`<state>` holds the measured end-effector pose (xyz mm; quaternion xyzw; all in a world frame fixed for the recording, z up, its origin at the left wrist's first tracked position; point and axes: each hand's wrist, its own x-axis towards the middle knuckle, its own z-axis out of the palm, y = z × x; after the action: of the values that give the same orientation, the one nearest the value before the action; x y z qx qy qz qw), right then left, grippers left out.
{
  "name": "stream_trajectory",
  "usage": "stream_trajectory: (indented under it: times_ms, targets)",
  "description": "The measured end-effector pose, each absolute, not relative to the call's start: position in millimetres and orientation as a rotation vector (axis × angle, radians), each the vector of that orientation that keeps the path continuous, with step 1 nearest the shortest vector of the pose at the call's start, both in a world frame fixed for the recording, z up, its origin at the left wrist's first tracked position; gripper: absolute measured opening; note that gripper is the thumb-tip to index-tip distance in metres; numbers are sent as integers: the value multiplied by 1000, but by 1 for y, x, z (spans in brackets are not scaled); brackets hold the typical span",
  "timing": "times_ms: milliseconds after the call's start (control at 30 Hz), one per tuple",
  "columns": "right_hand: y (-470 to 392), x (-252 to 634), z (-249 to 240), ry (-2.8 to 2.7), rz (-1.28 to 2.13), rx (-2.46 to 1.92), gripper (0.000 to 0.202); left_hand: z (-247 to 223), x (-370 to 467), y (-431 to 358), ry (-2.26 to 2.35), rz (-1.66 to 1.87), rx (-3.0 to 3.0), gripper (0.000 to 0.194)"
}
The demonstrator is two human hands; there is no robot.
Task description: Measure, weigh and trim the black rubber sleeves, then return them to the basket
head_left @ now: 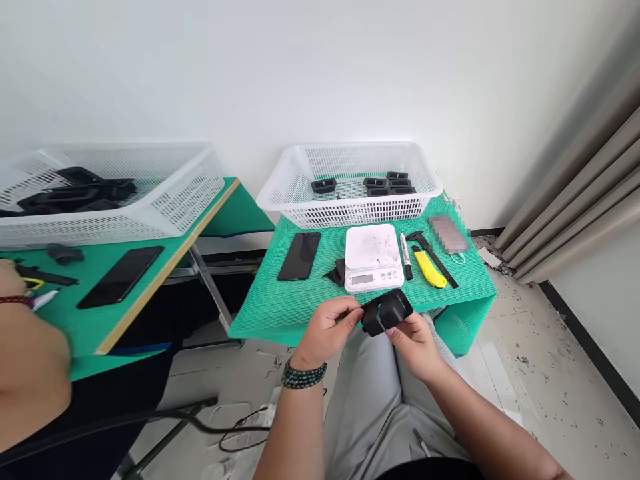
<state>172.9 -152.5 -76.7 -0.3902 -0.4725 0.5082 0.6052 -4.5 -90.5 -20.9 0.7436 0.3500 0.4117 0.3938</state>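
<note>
Green tabletop [270, 303], black part [387, 313] (partly behind fingers [349, 323])

On our right we see grey curtains [585, 187] hanging beside a white wall [320, 67], and dark scraps [523, 360] scattered over the pale floor [537, 333]. At left, on the neighbouring table [173, 263] with its wooden edge, we find a white basket [175, 207] and a dark phone [120, 277]. A second phone [300, 256] lies on our own green-covered table [265, 307], and a black cable [200, 424] runs across the lower left.
</note>
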Motion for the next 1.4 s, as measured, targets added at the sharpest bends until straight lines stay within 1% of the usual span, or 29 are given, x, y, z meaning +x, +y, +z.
stream_trajectory:
  times_ms: [100, 167, 267, 300, 367, 433, 533, 733, 767, 1100, 1167, 1233, 1267, 1300, 1400]
  targets:
    - [-150, 169, -66, -902, 1251, -849, 32, -13, -7, -82, 841, 969, 1893, 45]
    - [-149, 168, -59, -727, 1326, -816, 26, -17, -8, -75, 947, 1017, 1877, 38]
    - [-150, 173, -53, -503, 1425, -790, 19, -32, -9, -63, 1412, 1198, 1895, 29]
    - [-151, 175, -51, -457, 1442, -790, 20, -38, -10, -58, 1590, 1196, 1932, 29]
    - [-152, 180, -49, -406, 1457, -798, 25, -51, -10, -51, 1861, 1055, 2011, 33]
    - [-153, 184, -48, -382, 1459, -806, 29, -61, -9, -47, 1960, 969, 2015, 31]
    - [-154, 186, -47, -369, 1477, -807, 29, -70, -6, -44, 2049, 982, 1945, 19]
    - [-159, 182, -44, -397, 1517, -790, 30, -75, -4, -46, 2277, 1202, 1717, 4]
    - [-160, 181, -44, -395, 1520, -799, 31, -75, -4, -47, 2290, 1241, 1691, 5]
    - [-165, 184, -47, -370, 1530, -896, 34, -72, -9, -60, 2117, 1509, 1487, 34]
    - [-164, 185, -50, -388, 1516, -905, 34, -63, -5, -74, 1978, 1635, 1364, 33]
    - [-163, 186, -52, -442, 1507, -917, 33, -50, 3, -93, 1778, 1715, 1342, 24]
    - [-163, 187, -52, -486, 1508, -921, 33, -41, 8, -102, 1655, 1691, 1373, 19]
    - [-162, 186, -52, -541, 1512, -921, 33, -33, 13, -112, 1525, 1585, 1430, 17]
    - [-161, 184, -50, -740, 1506, -891, 33, -12, 27, -133, 1156, 1136, 1577, 26]
